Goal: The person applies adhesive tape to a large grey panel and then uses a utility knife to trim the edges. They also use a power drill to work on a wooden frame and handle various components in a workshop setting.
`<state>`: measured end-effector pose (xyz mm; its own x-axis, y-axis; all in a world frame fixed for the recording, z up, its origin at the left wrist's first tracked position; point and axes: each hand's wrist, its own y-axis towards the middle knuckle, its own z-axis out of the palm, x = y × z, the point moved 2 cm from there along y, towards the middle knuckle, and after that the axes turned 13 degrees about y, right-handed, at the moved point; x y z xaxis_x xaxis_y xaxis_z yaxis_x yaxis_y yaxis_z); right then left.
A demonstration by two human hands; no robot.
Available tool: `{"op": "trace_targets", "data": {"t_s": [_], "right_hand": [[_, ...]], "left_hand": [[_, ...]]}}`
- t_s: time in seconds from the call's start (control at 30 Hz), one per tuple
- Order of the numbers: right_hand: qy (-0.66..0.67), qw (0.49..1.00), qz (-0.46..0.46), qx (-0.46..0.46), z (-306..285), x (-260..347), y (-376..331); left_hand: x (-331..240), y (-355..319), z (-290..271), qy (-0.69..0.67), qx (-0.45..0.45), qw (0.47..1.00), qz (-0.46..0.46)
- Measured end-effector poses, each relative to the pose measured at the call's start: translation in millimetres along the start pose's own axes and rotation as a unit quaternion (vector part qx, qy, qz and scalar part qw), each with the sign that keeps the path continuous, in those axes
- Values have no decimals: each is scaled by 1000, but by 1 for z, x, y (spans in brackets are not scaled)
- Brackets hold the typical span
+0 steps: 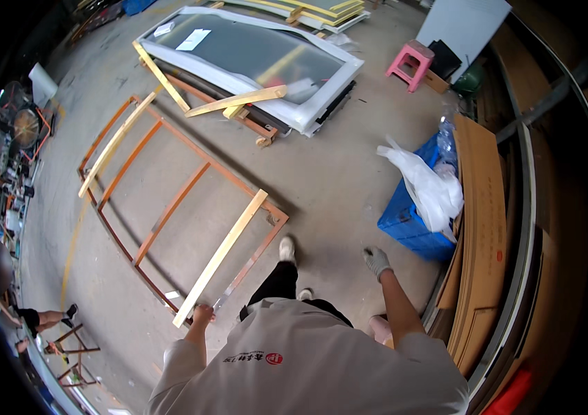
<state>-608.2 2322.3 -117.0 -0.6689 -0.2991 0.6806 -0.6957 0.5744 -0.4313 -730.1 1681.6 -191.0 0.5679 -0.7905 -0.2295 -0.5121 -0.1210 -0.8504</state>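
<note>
The left hand point(202, 315) is bare and sits at the near corner of a long orange-brown metal frame point(169, 207) lying flat on the grey concrete floor point(335, 180); its fingers are closed around the near end of a pale wooden batten point(223, 254) that lies across that end of the frame. The right hand point(377, 261) wears a grey knit glove and hangs free above the floor, touching nothing; I cannot tell whether its fingers are spread or curled.

The frame has two long rails joined by cross bars, of which three can be counted. Two pale battens rest on it: the one in the left hand at the near end, and a second point(115, 144) along the far left rail. Beyond the frame's far end lies one large white-framed glass panel point(252, 59) on a low rack, with three more pale battens leaning across its near edge.

Near the right hand stands one blue plastic crate point(408, 221) with a white plastic bag point(428, 187) draped over it, beside a stack of brown cardboard sheets point(480, 228) stood on edge. One pink plastic stool point(411, 63) stands at the far right of the floor. Another person crouches at the left edge.
</note>
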Motion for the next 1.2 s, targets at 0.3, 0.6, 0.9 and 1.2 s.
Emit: {"op": "trace_targets", "data": {"t_s": [0.3, 0.6, 0.9, 1.2], "right_hand": [[-165, 968, 10, 187, 14, 69, 221], [-171, 965, 51, 193, -28, 136, 435], [-198, 957, 7, 211, 6, 311, 778], [-372, 903, -81, 199, 45, 375, 1008]], "left_hand": [[-215, 121, 38, 95, 20, 991, 91], [-600, 98, -74, -124, -36, 932, 338], [-539, 94, -19, -67, -34, 996, -40], [-794, 63, -23, -149, 13, 987, -55]]}}
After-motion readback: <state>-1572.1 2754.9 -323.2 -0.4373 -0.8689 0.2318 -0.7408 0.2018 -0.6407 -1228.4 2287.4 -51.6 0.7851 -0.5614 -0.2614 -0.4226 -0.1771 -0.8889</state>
